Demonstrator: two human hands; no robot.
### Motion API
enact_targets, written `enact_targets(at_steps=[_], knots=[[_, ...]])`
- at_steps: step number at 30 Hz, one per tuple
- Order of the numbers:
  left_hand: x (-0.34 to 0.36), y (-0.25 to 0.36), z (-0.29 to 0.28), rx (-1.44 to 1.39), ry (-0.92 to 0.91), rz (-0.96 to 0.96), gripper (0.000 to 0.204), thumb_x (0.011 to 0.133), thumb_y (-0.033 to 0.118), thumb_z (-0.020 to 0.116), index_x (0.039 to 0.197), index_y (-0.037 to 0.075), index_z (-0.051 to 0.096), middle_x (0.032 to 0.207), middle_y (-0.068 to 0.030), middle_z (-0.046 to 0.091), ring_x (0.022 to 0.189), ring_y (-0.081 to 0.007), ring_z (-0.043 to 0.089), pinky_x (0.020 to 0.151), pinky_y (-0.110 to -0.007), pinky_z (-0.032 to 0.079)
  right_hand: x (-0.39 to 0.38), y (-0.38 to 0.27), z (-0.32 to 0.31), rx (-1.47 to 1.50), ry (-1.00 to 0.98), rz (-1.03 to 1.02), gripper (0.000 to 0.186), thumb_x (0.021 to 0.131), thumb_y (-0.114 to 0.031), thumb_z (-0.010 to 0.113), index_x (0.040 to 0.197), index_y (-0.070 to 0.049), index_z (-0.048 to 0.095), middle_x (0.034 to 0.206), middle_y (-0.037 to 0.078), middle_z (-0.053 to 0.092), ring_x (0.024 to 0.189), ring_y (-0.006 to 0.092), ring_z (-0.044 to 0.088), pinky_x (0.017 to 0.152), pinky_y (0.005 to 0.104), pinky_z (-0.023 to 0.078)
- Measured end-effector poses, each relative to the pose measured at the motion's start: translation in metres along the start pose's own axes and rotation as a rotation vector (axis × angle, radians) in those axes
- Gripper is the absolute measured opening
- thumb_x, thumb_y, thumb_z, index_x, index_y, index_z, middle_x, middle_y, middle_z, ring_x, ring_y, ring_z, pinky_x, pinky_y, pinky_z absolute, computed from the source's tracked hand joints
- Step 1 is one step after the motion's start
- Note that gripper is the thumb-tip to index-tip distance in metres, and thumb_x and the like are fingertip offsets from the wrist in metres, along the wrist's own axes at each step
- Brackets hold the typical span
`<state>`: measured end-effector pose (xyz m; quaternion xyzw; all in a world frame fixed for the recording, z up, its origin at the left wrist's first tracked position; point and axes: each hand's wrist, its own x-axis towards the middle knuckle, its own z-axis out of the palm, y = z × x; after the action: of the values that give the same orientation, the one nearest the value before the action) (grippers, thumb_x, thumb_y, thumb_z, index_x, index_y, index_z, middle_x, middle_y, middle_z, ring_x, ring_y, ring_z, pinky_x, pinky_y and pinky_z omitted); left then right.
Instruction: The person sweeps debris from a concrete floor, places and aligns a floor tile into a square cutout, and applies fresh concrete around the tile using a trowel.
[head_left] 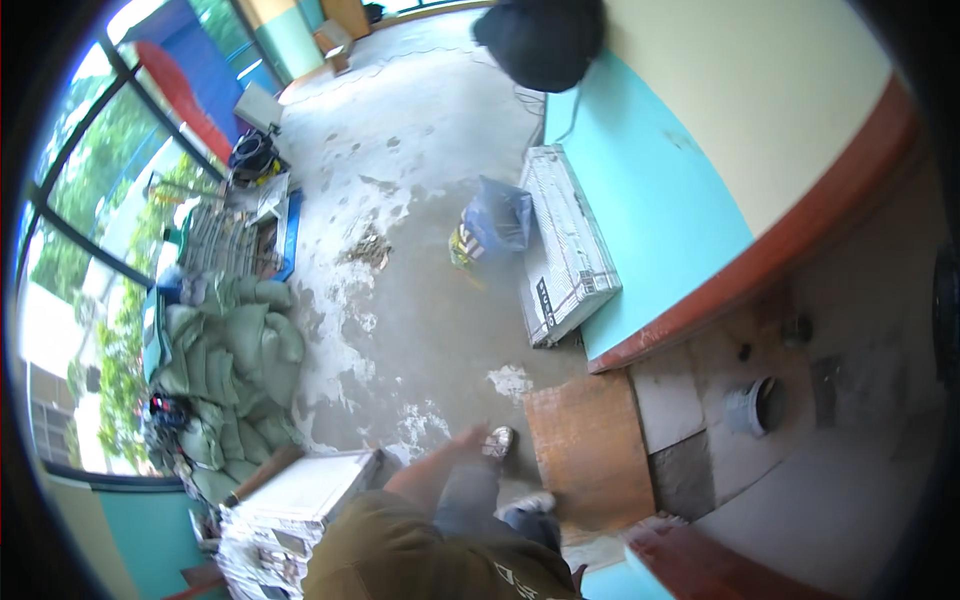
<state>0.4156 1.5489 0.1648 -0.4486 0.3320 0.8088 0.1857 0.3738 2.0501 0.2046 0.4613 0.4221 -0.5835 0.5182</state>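
My left hand (472, 440) reaches forward from an olive short sleeve, over my legs and above one light shoe (498, 442). Motion smears its fingers, and I make out nothing held in it. A small dark shape beside the right edge of my shirt (420, 550) may be part of my right hand (578, 577); its fingers do not show. Just right of my feet a brown board (590, 455) lies flat on the floor. At my left stands a stack of white boxes (300, 490), with a wooden-handled tool (262, 475) lying across its top.
Green sacks (235, 340) are heaped under the windows at left. Along the turquoise wall leans a long carton (565, 240), a blue plastic bag (500, 215) beside it. A red-edged wall end (690, 315) juts out at right, near a grey bucket (748, 408). Debris (370, 250) litters the concrete.
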Motion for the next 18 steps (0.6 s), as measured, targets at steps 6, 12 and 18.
enact_targets(at_steps=[6,12,18], knots=[[-0.056,0.064,0.011,0.565,0.402,0.203,0.074,0.085,0.060,0.051,0.126,-0.001,0.054,0.126,-0.0231,0.056,0.118,-0.0329,0.052,0.100,-0.043,0.040,0.025,-0.194,0.092,-0.444,0.084,-0.191,0.092,0.076,-0.080,0.045,0.132,-0.006,0.039,0.120,0.026,0.051,0.107,0.0427,0.051,0.091,0.0549,0.040],[-0.132,-0.141,-0.052,-0.065,0.331,-0.214,0.083,0.087,0.066,0.039,0.143,0.006,0.035,0.149,-0.0214,0.028,0.135,-0.0346,0.034,0.106,-0.047,0.033,0.048,-0.167,0.195,-1.145,0.192,-0.113,0.067,0.089,-0.064,0.043,0.119,-0.004,0.048,0.083,0.013,0.056,0.073,0.0271,0.054,0.065,0.0404,0.046],[-0.177,-0.204,-0.096,-0.040,0.960,-0.226,0.066,0.092,0.054,0.036,0.127,0.001,0.054,0.140,-0.0207,0.043,0.132,-0.0312,0.040,0.105,-0.041,0.035,0.061,-0.131,0.321,-1.544,-0.022,-0.148,0.061,0.090,-0.060,0.044,0.115,-0.005,0.050,0.079,0.012,0.055,0.069,0.0255,0.053,0.062,0.0385,0.045]])
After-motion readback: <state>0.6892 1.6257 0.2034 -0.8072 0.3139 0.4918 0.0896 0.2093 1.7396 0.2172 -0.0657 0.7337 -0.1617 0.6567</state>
